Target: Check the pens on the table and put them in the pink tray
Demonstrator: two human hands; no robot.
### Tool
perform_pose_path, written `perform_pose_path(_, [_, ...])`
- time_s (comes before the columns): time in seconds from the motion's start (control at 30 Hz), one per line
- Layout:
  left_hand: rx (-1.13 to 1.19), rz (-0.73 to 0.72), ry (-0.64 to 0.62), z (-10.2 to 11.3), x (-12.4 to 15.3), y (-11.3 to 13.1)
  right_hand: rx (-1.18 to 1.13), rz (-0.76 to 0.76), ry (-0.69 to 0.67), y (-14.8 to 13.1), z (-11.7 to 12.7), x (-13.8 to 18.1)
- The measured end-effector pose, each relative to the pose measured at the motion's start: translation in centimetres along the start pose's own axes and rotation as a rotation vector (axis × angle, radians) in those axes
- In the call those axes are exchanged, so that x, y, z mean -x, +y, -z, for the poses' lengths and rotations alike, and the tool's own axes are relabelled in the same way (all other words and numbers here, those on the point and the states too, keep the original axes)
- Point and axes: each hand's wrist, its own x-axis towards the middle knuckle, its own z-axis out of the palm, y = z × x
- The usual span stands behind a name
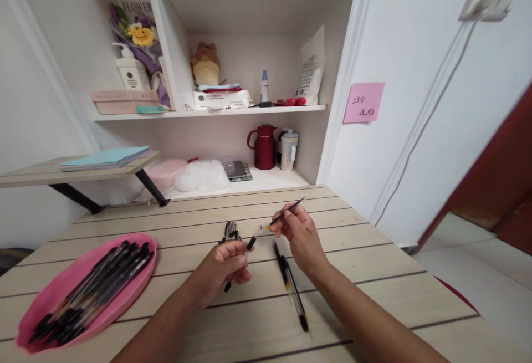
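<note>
My left hand (229,263) is closed around a pen barrel (251,242) with a black grip and a clear end, tilted up to the right. Pinched in my right hand (298,235) is a thin dark pen refill (295,206), its tip pointing up and away. The refill's lower end is close to the barrel's open end; whether they touch I cannot tell. Several small black pen parts (230,230), perhaps caps, lie just behind my left hand. Below my right hand, black and clear pen pieces (293,285) rest on the slatted table.
A pink tray (143,285) full of black pens sits at the left. Behind it is a small raised stand (145,158) bearing blue paper (106,158). Shelves at the back hold a red jug (265,148), a cup (288,151) and a plastic bag (202,175).
</note>
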Motion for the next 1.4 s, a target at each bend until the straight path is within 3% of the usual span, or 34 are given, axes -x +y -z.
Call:
perform_pose_path(0.5, [-0.011,0.004,0.006,0.3,-0.4,-0.6,0.072,0.019,-0.066,0.5,-0.1,0.2])
perform_pose_path(0.9, [-0.002,-0.035,0.057,-0.1,-0.5,-1.2,0.369,0.041,-0.224,0.6,-0.4,1.2])
perform_pose_path(1.2, [0.127,-0.037,-0.024,-0.2,-0.3,-1.0,0.432,0.077,-0.137,0.8,0.7,0.2])
perform_pose_path(1.4, [0.342,-0.052,-0.085,-0.2,-0.3,-1.2,0.888,0.171,0.02,2.2,4.0,-2.1])
